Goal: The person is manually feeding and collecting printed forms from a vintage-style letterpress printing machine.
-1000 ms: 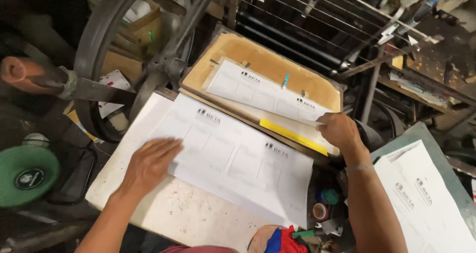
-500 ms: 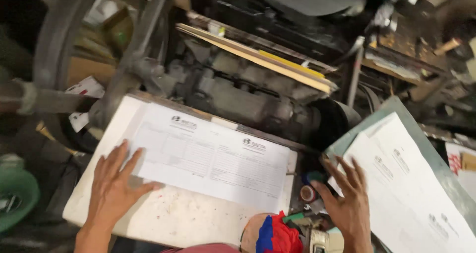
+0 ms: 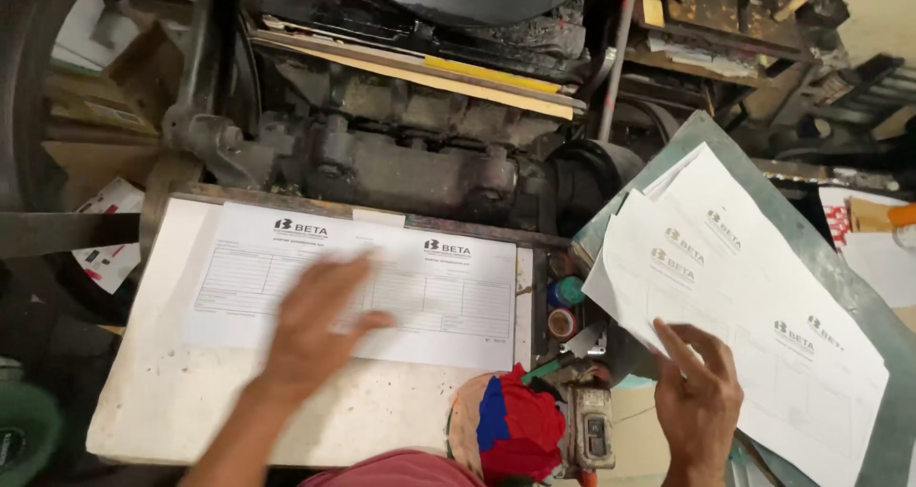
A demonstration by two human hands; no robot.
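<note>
The left hand (image 3: 315, 330), blurred and spread flat, lies on the white printed form sheet (image 3: 358, 282) on the pale counter (image 3: 153, 401). The right hand (image 3: 697, 392), fingers loose, touches the near edge of the stack of white printed sheets (image 3: 754, 306) on the grey-green metal board (image 3: 840, 277).

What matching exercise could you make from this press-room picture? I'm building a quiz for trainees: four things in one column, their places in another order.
Things:
1. left hand
2. right hand
3. red and blue cloth
4. yellow strip

Places:
A. at the lower edge of the loose printed sheets on the grey-green board
B. at the bottom, between the two hands
C. up on the dark press, behind the table
D. blurred, over the printed form on the white table

Pairs: 1-D, 2-A, 3-B, 4-C
</note>
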